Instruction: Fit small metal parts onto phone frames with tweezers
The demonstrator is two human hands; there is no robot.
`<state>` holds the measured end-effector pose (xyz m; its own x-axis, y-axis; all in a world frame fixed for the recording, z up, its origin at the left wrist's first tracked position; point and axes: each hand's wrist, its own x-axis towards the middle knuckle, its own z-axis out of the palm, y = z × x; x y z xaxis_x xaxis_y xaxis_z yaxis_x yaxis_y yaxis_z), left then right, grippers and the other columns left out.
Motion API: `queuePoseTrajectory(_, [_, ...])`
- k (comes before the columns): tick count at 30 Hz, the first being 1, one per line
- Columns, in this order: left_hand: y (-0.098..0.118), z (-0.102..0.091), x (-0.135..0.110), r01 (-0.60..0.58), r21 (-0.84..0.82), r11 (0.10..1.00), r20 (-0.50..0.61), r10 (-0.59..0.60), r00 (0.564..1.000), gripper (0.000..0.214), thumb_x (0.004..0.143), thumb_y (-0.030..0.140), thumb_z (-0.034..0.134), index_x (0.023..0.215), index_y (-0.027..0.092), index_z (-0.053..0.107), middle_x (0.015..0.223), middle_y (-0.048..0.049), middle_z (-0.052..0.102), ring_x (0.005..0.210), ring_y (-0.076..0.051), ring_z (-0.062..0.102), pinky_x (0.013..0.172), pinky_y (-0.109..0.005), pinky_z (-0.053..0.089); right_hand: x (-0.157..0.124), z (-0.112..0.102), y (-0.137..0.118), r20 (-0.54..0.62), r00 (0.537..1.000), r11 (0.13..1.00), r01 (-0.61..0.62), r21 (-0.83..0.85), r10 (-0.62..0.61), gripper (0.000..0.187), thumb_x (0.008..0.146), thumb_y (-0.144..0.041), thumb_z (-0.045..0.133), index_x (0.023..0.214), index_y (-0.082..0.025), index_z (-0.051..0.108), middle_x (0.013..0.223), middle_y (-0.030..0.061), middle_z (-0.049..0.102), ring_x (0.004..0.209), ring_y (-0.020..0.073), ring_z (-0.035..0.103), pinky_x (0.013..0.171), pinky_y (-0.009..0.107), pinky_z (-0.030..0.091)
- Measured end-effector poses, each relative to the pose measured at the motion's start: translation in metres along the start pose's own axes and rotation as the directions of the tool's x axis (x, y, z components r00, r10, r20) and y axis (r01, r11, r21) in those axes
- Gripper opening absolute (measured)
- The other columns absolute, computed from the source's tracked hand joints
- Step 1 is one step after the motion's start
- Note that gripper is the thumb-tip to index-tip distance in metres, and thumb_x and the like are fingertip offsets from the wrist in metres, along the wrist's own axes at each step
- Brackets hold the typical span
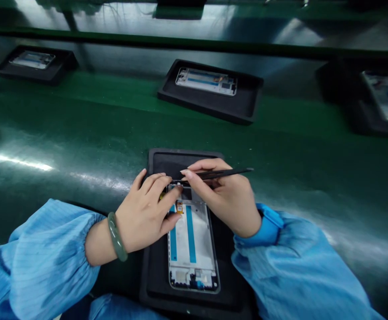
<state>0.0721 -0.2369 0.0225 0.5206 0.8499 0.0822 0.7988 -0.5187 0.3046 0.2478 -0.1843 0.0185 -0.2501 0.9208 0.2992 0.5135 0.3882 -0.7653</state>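
Note:
A phone frame [200,240] with a silvery inner face and blue strips lies in a black tray [154,275] before me. My left hand [150,209] rests on the frame's upper left part, fingers spread, its index fingertip touching near the top edge. By its thumb sits a small orange flex cable [180,208]. Black tweezers [227,173] are pinched in my right hand [227,195], held nearly level over the frame's top end. Their tips are hard to make out among the fingers.
Farther back on the green bench [97,115] stand more black trays: one at the left [57,71], one in the middle [214,106] and one at the right edge [340,98]. Each holds a similar phone frame. A dark ledge [114,40] runs behind them.

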Motion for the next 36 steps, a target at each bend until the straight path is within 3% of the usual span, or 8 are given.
queuePoseTrajectory(10, [-0.0001,0.0006,0.0003,-0.007,0.006,1.000,-0.011,0.007,1.000,0.043,0.089,0.038,0.047,0.125,0.014,0.049,0.123,-0.0142,0.051,0.120,-0.029,0.042,0.105,-0.055,0.030,-0.0016,-0.0011,-0.0006,0.011,0.995,0.993,0.101,-0.069,-0.101,0.002,0.085,-0.022,0.061,0.086,-0.021,0.061,0.081,0.0008,0.067,0.068,0.0157,0.065,0.063,0.027,0.055])
queuePoseTrajectory(16, [-0.0003,0.0002,0.0000,-0.009,0.009,1.000,-0.010,0.009,1.000,0.043,0.089,0.038,0.048,0.125,0.015,0.049,0.123,-0.0142,0.050,0.120,-0.030,0.042,0.104,-0.055,0.030,-0.0032,-0.0029,0.0046,-0.089,0.996,0.999,0.009,0.040,-0.005,0.005,0.082,-0.024,0.065,0.085,-0.021,0.062,0.081,-0.0004,0.065,0.064,0.0136,0.065,0.056,0.023,0.054])
queuePoseTrajectory(25, [0.0006,0.0010,0.0005,-0.009,0.008,1.000,-0.003,0.009,1.000,0.044,0.089,0.039,0.047,0.126,0.015,0.049,0.122,-0.0140,0.051,0.120,-0.029,0.042,0.105,-0.055,0.029,-0.0043,-0.0017,0.0010,0.006,0.992,0.991,0.129,-0.037,-0.129,0.004,0.084,-0.021,0.062,0.088,-0.022,0.062,0.084,0.0010,0.068,0.073,0.0167,0.066,0.066,0.028,0.056])
queuePoseTrajectory(31, [-0.0005,-0.0002,-0.0001,-0.020,0.009,1.000,-0.012,0.020,1.000,0.045,0.089,0.039,0.049,0.126,0.014,0.048,0.121,-0.0146,0.051,0.120,-0.030,0.042,0.104,-0.055,0.030,-0.0052,-0.0039,0.0023,-0.115,0.990,0.996,0.077,-0.054,-0.083,0.005,0.082,-0.021,0.065,0.085,-0.022,0.062,0.081,-0.0004,0.067,0.066,0.0143,0.065,0.060,0.025,0.055])
queuePoseTrajectory(36, [-0.0011,-0.0001,-0.0003,-0.018,0.004,1.000,-0.009,0.018,1.000,0.044,0.088,0.039,0.049,0.125,0.015,0.049,0.121,-0.0141,0.051,0.120,-0.030,0.043,0.104,-0.055,0.030,-0.0046,-0.0024,-0.0002,-0.044,0.992,0.992,0.115,-0.048,-0.117,0.003,0.084,-0.020,0.062,0.087,-0.022,0.061,0.081,0.0007,0.067,0.068,0.0158,0.065,0.060,0.026,0.055])
